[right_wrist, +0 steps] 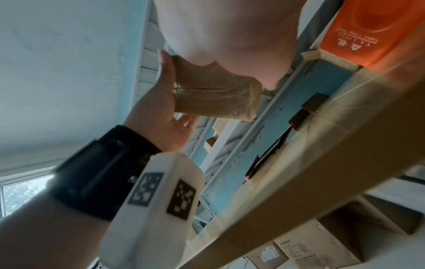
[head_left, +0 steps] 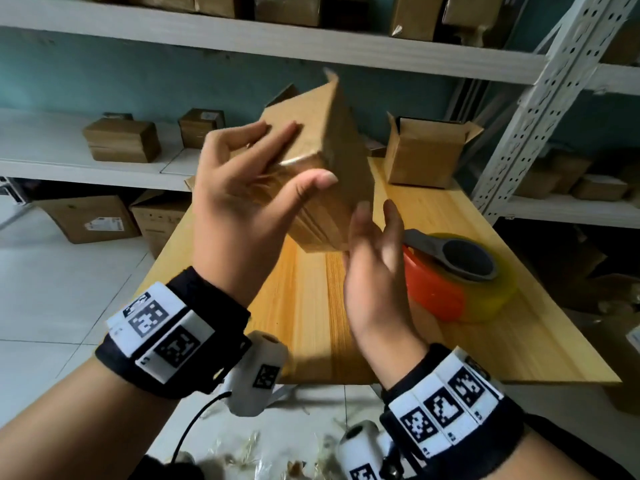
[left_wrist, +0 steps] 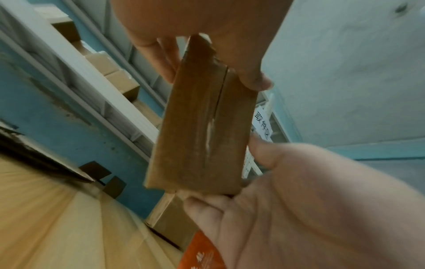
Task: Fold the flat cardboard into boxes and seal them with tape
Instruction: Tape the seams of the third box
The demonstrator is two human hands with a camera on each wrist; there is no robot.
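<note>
1. Two hands carry one small cardboard box [head_left: 322, 168] in the air above the wooden table [head_left: 519, 341], tilted, its taped end turned towards me, probably so I can check the seal.
2. My left hand [head_left: 239, 202] lies on the box's left face, fingers nearly straight and spread, thumb pressing the taped end.
3. My right hand [head_left: 374, 268] props the lower corner, fingers loosely extended, gripping nothing.
4. The corrugated board is matt brown and sharp-edged; glossy clear tape [left_wrist: 208, 134] covers the flap seam.
5. The orange tape dispenser [head_left: 450, 275] rests on the table, within reach.
</note>
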